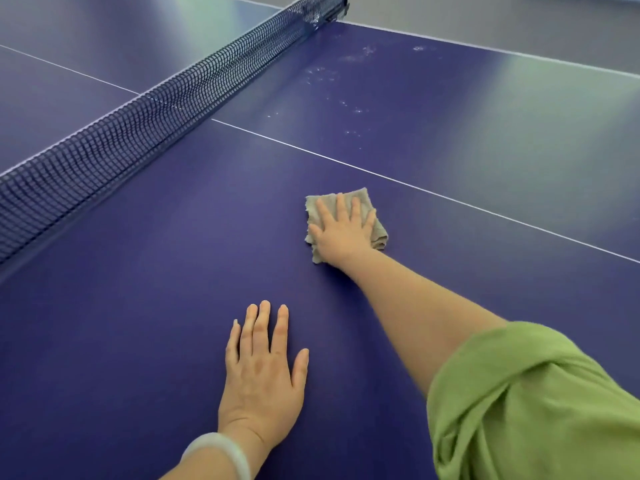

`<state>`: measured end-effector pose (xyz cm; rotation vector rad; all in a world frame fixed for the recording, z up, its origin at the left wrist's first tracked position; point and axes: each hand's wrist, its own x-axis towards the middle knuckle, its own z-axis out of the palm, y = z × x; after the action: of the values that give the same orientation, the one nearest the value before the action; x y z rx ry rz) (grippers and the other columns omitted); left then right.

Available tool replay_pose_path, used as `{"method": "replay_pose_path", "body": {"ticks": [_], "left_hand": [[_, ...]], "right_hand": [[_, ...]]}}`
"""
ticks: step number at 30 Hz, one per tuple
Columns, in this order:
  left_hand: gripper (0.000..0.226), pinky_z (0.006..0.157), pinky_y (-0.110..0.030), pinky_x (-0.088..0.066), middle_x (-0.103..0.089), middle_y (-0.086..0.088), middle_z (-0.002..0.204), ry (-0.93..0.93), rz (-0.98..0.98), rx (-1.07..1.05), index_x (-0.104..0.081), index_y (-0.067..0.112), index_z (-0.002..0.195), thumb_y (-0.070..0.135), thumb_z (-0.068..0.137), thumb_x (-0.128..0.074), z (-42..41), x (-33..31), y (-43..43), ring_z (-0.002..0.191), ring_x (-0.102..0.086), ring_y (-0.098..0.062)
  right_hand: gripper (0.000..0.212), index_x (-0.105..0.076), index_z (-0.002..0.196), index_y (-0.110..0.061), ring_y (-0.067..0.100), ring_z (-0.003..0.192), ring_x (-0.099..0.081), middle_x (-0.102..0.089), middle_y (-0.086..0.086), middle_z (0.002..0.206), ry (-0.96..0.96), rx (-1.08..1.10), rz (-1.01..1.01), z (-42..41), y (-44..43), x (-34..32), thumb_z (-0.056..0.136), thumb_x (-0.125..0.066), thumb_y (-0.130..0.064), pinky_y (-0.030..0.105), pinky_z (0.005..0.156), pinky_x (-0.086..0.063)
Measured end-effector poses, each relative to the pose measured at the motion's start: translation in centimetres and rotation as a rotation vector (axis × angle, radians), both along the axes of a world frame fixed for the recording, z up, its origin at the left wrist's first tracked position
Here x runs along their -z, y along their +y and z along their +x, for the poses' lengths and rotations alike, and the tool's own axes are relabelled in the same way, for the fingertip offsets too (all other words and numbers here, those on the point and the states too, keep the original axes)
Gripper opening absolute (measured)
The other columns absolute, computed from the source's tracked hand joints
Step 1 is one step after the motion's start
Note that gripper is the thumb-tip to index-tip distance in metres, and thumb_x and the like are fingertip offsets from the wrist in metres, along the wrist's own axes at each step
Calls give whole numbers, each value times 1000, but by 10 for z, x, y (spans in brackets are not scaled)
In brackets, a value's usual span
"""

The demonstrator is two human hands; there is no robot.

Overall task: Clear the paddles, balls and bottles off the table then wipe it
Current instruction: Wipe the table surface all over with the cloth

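Wiping the dark blue table-tennis table [156, 306].
Left hand [259, 372] braces flat, fingers straight; right hand [341, 230], palm spread, presses the folded beige cloth [380, 233] short of the black mesh net [114, 143]; even strokes should reach the whitish smudges [322, 74] beside it.

Both hands are down on the near half of the worktop [138, 271], this side of the net [138, 133], which runs from the left edge of view away towards the far end. The left hand [261, 368] lies flat and close in, straight on the surface, with a bracelet [221, 448] on its wrist. Ahead of it and to the right, the right hand [343, 230] rests flat on top of a cloth [325, 200] that lies on the worktop. Just beyond the cloth a line [415, 187] crosses the worktop and meets the net. Past that line, near the net's far end, sit smudges [332, 77]. A sleeve [536, 403] fills the near right corner.
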<state>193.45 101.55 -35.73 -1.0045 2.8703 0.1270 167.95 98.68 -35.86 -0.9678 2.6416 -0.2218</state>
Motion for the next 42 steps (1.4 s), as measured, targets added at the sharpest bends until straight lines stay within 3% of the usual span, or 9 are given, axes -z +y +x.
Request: {"method": "replay_pose_path", "body": {"ticks": [5,10,12,17,20,27,32,36,42], "left_hand": [[73,120,-49,-19,-28,-11,157,-1,-2,-3,-28,16,152,54,94,-8,0,2,0,149,-19,-26],[72,119,-51,-22,-31,-13,156,9,-8,-4,-33,14,151,53,95,-11,-1,6,-1,147,-22,-29],[74,119,-50,-20,-30,-13,156,17,-13,0,-32,14,151,54,95,-6,-1,7,0,148,-22,-29],[75,120,-49,-17,-28,-12,157,48,-19,-7,-31,14,152,55,93,-6,-2,6,0,149,-18,-27],[72,121,-47,-12,-22,-11,160,53,-8,1,-25,16,153,55,94,-8,-1,8,-1,150,-12,-26],[70,122,-48,-2,-8,-12,162,39,18,18,-8,16,156,53,96,-14,0,11,-2,150,0,-29],[70,121,-49,-3,-8,-13,162,66,35,31,-7,15,155,53,96,-13,0,8,-2,150,0,-30],[70,122,-48,-1,-8,-12,162,91,72,48,-8,16,155,54,97,-18,3,5,-4,150,0,-29],[60,121,-33,9,-5,0,163,295,424,165,-20,24,154,41,100,-41,25,-9,-28,150,9,-15]], "right_hand": [[58,-14,154,-33,34,149,5,-2,4,164,237,-186,21,20,80,12,101,-30,-49,64,113,7],[63,3,155,-34,34,149,11,9,6,164,133,570,170,-27,187,5,99,-13,-57,69,111,5],[65,2,156,-30,38,148,13,10,10,163,133,687,172,-3,177,3,99,-14,-57,70,110,4],[63,8,155,-28,37,147,20,15,12,162,213,134,46,95,82,7,101,-16,-52,66,111,15],[61,2,155,-32,32,149,17,10,6,164,239,-59,62,99,102,8,101,-18,-52,62,114,13],[65,8,155,-31,32,149,15,14,7,163,91,828,164,103,242,-1,99,-13,-55,62,115,6],[65,17,152,-28,32,148,17,16,9,162,249,586,136,199,192,15,99,-11,-54,58,116,13],[64,13,154,-30,29,149,17,14,6,163,248,588,170,206,191,14,99,-9,-54,55,117,12],[64,10,155,-31,28,149,15,13,3,163,242,601,152,206,187,12,97,-7,-54,54,118,11]]}}
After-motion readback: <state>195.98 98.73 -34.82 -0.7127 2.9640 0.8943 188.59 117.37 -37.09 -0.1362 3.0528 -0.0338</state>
